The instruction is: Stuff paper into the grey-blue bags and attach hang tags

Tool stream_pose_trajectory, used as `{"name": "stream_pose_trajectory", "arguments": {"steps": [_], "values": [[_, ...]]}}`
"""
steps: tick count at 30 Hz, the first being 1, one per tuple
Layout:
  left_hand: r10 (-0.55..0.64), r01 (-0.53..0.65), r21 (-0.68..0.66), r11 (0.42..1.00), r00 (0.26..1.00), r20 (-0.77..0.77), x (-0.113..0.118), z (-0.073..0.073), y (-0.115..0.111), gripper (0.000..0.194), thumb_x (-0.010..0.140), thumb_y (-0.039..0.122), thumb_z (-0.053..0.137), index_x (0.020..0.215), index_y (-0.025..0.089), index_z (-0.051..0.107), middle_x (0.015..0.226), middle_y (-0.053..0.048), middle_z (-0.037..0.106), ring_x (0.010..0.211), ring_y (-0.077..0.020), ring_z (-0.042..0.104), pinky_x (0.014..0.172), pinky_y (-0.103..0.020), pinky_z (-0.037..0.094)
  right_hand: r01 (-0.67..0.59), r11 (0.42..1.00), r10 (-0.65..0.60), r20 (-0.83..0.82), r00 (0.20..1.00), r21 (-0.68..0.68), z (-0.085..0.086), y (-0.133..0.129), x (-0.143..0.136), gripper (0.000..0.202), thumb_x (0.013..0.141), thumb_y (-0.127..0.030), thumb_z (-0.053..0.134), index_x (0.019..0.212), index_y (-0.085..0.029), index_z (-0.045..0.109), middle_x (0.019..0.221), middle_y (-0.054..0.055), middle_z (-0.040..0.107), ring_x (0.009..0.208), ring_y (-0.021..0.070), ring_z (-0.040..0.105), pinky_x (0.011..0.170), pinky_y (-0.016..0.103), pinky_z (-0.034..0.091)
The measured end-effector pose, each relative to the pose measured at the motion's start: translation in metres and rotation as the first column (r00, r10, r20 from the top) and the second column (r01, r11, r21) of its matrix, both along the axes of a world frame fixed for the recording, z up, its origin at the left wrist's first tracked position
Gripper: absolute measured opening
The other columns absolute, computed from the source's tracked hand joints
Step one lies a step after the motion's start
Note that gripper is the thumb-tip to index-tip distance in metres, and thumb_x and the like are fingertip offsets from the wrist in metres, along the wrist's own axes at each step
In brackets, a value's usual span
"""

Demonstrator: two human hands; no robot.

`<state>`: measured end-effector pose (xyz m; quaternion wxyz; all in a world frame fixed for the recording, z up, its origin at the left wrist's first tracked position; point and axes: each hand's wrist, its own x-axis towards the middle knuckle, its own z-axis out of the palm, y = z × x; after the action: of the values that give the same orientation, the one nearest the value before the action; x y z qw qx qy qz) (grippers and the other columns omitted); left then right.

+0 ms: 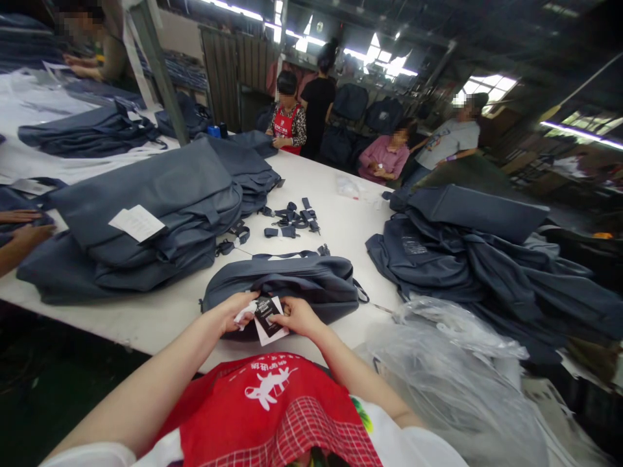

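A dark blue bag lies on the white table close in front of me. At its near side my left hand is closed on a crumpled piece of white paper. My right hand pinches the tags, a black one with white print over a pale one. The left fingertips are close beside the black tag's left edge. Behind the bag lie several dark straps with buckles.
Stacked dark bags with white papers stand at left, and another pile at right. Clear plastic bags lie at the near right. Another person's hands show at the far left edge. Several people are beyond the table.
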<state>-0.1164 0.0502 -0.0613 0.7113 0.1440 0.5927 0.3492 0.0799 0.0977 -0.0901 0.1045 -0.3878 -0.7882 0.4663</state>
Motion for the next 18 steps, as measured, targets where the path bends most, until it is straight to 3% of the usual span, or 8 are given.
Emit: {"name": "stream_pose_trajectory", "arguments": {"steps": [2,6,9,11,13,16,18], "values": [[0.006,-0.003,-0.034,0.999,0.996,0.084,0.000,0.006,-0.001,0.018,0.090,0.026,0.046,0.086,0.012,0.056,0.049,0.004,0.047,0.030,-0.0046,0.035,0.029,-0.012,0.015,-0.007,0.996,-0.002,0.095,0.995,0.086,0.004,-0.004,0.001,0.050,0.067,-0.043,0.075,0.108,-0.017,0.063,0.061,-0.003,0.055,0.052,0.0099,0.044,0.051,0.023,0.029],[0.055,-0.050,-0.034,0.998,0.987,0.152,0.002,0.013,0.000,0.013,0.089,0.018,0.047,0.094,0.011,0.056,0.067,-0.005,0.061,0.050,-0.0123,0.060,0.028,-0.011,0.021,-0.065,0.968,0.004,0.246,0.969,0.242,0.009,-0.011,0.005,0.063,0.063,-0.043,0.077,0.116,-0.017,0.057,0.077,0.004,0.064,0.064,0.0173,0.056,0.056,0.026,0.033],[0.101,-0.099,-0.017,0.995,0.988,0.114,0.005,0.007,0.000,0.018,0.088,0.024,0.051,0.098,0.010,0.056,0.074,-0.010,0.066,0.058,-0.0176,0.067,0.028,-0.013,0.028,-0.042,0.969,-0.015,0.224,0.975,0.245,0.014,-0.005,0.018,0.049,0.070,-0.047,0.071,0.108,-0.016,0.063,0.073,0.005,0.065,0.064,0.0184,0.057,0.058,0.028,0.033],[0.102,-0.102,-0.009,0.995,0.991,0.083,0.005,0.001,-0.001,0.023,0.088,0.028,0.053,0.098,0.008,0.057,0.075,-0.012,0.068,0.060,-0.0200,0.068,0.029,-0.015,0.032,0.015,0.984,-0.040,0.140,0.989,0.180,0.019,0.006,0.028,0.035,0.077,-0.048,0.065,0.091,-0.016,0.069,0.066,0.004,0.063,0.059,0.0158,0.054,0.056,0.027,0.032],[0.079,-0.079,0.003,0.997,0.995,0.060,0.006,-0.006,-0.002,0.028,0.087,0.033,0.056,0.097,0.007,0.058,0.073,-0.013,0.069,0.060,-0.0224,0.069,0.033,-0.018,0.039,0.057,0.998,-0.058,0.029,0.998,0.037,0.026,0.016,0.036,0.037,0.081,-0.050,0.059,0.078,-0.015,0.071,0.058,0.002,0.059,0.053,0.0122,0.048,0.052,0.025,0.030],[0.026,-0.029,0.067,0.997,0.999,0.036,0.007,-0.011,-0.002,0.034,0.082,0.039,0.062,0.094,0.008,0.060,0.069,-0.012,0.069,0.060,-0.0236,0.069,0.047,-0.026,0.052,0.053,0.979,-0.079,-0.128,0.989,-0.198,0.038,0.024,0.038,0.043,0.083,-0.051,0.056,0.073,-0.012,0.071,0.048,-0.002,0.049,0.045,0.0077,0.037,0.046,0.022,0.026],[0.016,-0.018,0.109,0.994,1.000,0.022,0.009,-0.011,-0.001,0.034,0.080,0.040,0.063,0.093,0.009,0.061,0.067,-0.010,0.070,0.059,-0.0234,0.069,0.055,-0.031,0.055,-0.001,0.958,-0.070,-0.238,0.969,-0.285,0.046,0.022,0.033,0.042,0.083,-0.051,0.056,0.081,-0.012,0.072,0.054,-0.001,0.053,0.047,0.0074,0.039,0.047,0.021,0.028]]}}
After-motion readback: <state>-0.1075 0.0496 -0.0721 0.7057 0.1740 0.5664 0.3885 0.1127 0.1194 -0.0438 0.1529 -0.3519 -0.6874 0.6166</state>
